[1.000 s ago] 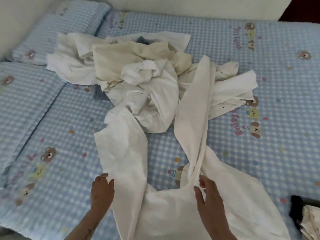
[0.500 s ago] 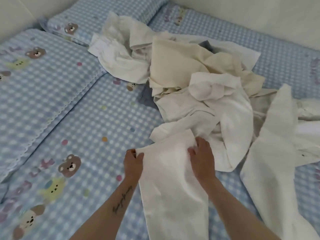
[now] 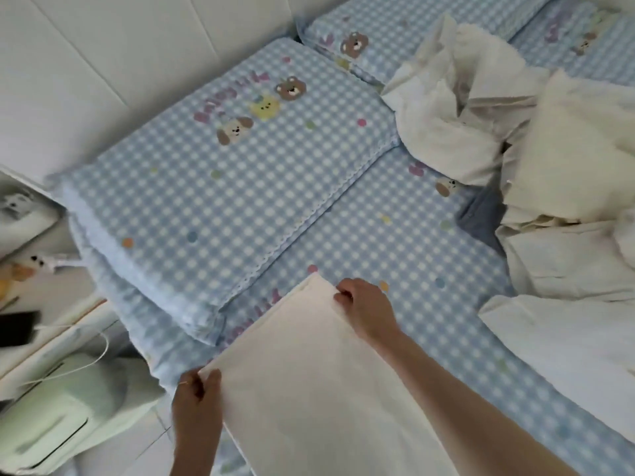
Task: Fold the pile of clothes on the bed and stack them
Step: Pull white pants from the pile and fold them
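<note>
A flat white cloth (image 3: pixel 309 383) lies at the near left edge of the bed (image 3: pixel 395 242). My left hand (image 3: pixel 197 407) pinches its near left corner. My right hand (image 3: pixel 367 310) grips its far corner close to a pillow. To the right, a rumpled pile of white and cream clothes (image 3: pixel 536 159) covers the bed, with a blue-grey piece (image 3: pixel 482 216) showing under it. Another white garment (image 3: pixel 567 345) spreads out at the right.
Two blue checked pillows (image 3: pixel 220 173) with bear prints lie along the white headboard (image 3: pixel 120 56). Beyond the bed's left edge stands a pale green appliance (image 3: pixel 51 417) with a white cord, a dark phone (image 3: pixel 17 328) and small items on a white surface.
Both hands have carried the cloth's end leftward, away from the pile, toward the bed's left edge. The view has swung left, bringing the headboard and bedside items into sight.
</note>
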